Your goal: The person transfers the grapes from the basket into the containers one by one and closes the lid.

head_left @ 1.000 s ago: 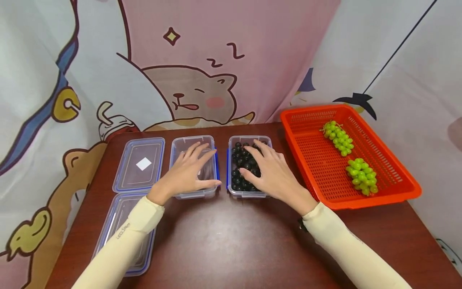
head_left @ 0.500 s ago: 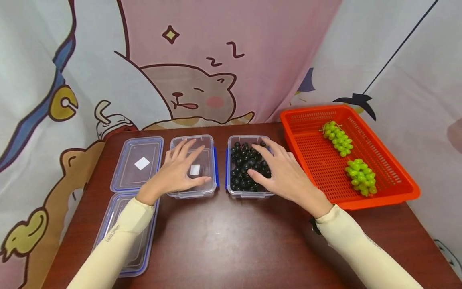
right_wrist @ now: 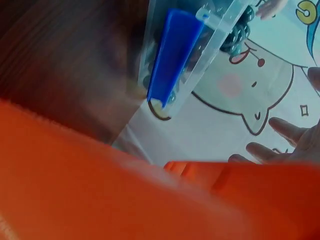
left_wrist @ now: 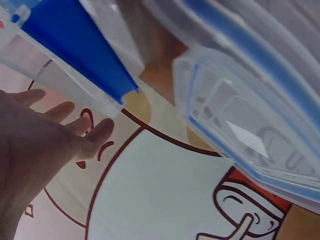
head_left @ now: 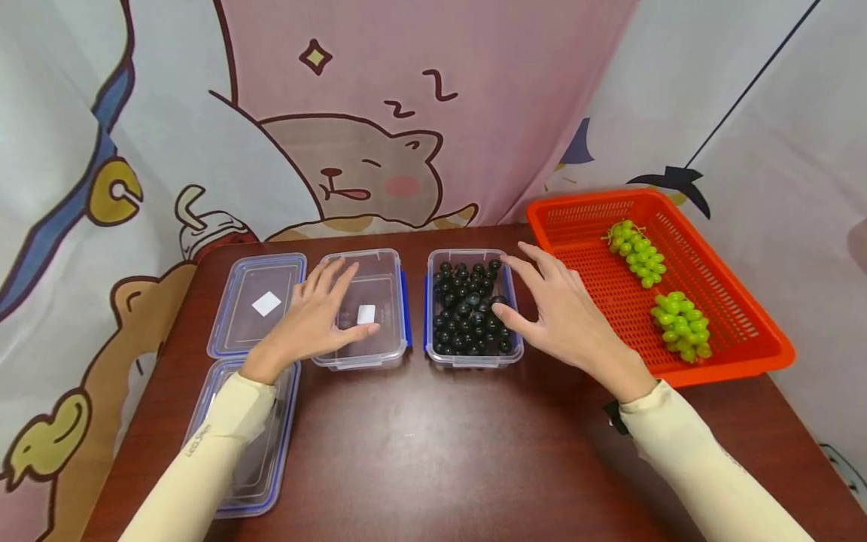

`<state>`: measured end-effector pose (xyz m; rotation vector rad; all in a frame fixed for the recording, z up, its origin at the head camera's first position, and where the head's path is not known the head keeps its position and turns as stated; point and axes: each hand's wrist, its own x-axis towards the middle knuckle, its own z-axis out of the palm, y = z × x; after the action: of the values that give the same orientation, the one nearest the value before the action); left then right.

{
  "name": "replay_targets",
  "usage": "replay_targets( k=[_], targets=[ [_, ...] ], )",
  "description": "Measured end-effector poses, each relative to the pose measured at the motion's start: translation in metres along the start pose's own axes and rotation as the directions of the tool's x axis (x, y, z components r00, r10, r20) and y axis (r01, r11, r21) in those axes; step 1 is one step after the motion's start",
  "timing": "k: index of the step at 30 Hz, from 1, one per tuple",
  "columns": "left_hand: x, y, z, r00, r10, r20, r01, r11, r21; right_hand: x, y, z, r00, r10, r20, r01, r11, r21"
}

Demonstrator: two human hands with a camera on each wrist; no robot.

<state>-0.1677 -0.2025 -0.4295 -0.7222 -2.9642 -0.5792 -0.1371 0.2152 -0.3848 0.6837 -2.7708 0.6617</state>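
My left hand (head_left: pixel 308 320) hovers with spread fingers over the left side of a clear plastic container (head_left: pixel 379 290) that has a blue side latch and a white label inside. Its fingers hold nothing. To the right, a matching container (head_left: pixel 472 363) is filled with black grapes (head_left: pixel 467 309). My right hand (head_left: pixel 558 316) is at that container's right edge, fingers apart and holding nothing; thumb and fingertips overlap the rim in the head view. In the left wrist view the blue latch (left_wrist: pixel 80 45) shows above the fingers. The right wrist view shows the grape container's blue latch (right_wrist: pixel 175 55).
Two clear lids with blue seals lie at the left, the far lid (head_left: pixel 260 331) and the near lid (head_left: pixel 271 452), partly under the left forearm. A red basket (head_left: pixel 576 286) at the right holds two bunches of green grapes (head_left: pixel 680 327). A printed curtain (head_left: pixel 379 75) hangs behind the table.
My hands have drawn apart, the left moving leftward from over its container, the right moving rightward off the black grapes. Containers, lids and basket stay where they were.
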Motion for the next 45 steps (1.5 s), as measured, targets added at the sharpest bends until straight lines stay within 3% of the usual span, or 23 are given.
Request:
replay_targets(
  k=[9, 18, 32, 45],
  targets=[
    [-0.012, -0.016, -0.001, 0.997, -0.076, 0.025, 0.076, 0.997, -0.008, -0.012, 0.019, -0.021, 0.998, 0.061, -0.014, -0.061, 0.998, 0.000],
    [-0.017, -0.023, 0.000, 0.997, -0.082, 0.006, 0.082, 0.997, -0.014, -0.023, 0.033, -0.030, 0.990, 0.143, 0.020, -0.143, 0.990, -0.005],
    [-0.028, -0.031, -0.002, 0.991, -0.128, 0.044, 0.130, 0.991, -0.028, -0.037, 0.060, -0.040, 0.981, 0.190, 0.023, -0.190, 0.982, -0.016],
    [-0.033, -0.036, -0.001, 0.986, -0.131, 0.105, 0.136, 0.990, -0.047, -0.052, 0.099, -0.051, 0.948, 0.318, 0.037, -0.316, 0.948, -0.031]
  ],
)
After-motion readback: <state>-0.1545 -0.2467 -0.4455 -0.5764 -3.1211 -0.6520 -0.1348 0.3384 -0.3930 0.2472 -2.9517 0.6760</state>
